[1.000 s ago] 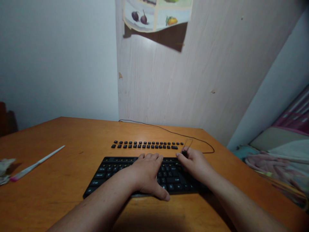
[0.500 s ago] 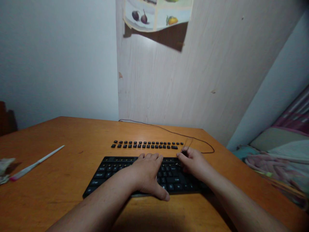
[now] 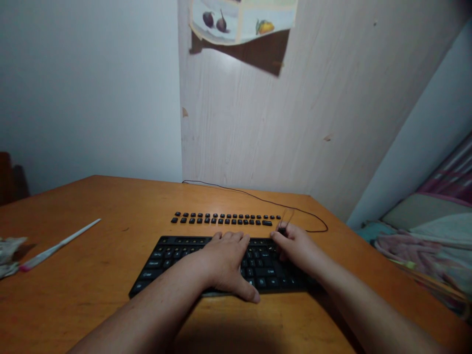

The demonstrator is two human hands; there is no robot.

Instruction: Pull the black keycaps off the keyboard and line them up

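Observation:
A black keyboard (image 3: pixel 151 275) lies before me on the table, with bare spots along its top rows where keycaps are off. My left hand (image 3: pixel 224 263) rests spread over its middle, fingers apart, thumb over the front edge. At the keyboard's upper right, my right hand (image 3: pixel 293 241) is closed around what looks like a wire keycap puller (image 3: pixel 286 216); its thin wires stick up above the fingers. A small black piece shows between thumb and forefinger, and I cannot tell whether it is a keycap or the puller's handle. Loose keycaps (image 3: pixel 221 221) stand in two rows behind the keyboard.
A dark cable (image 3: pixel 254 196) curves over the back of the wooden table (image 3: pixel 121 206). To the left lie a slim white stick-like brush (image 3: pixel 62 244) with a pink end and a crumpled whitish piece (image 3: pixel 11 250). A wall (image 3: pixel 250 132) closes off the back; bedding (image 3: pixel 424 231) is at right.
The view has tilted slightly, so everything sits a few pixels higher. Both hands keep their places on the keyboard, with no clear movement of the right hand or its tool.

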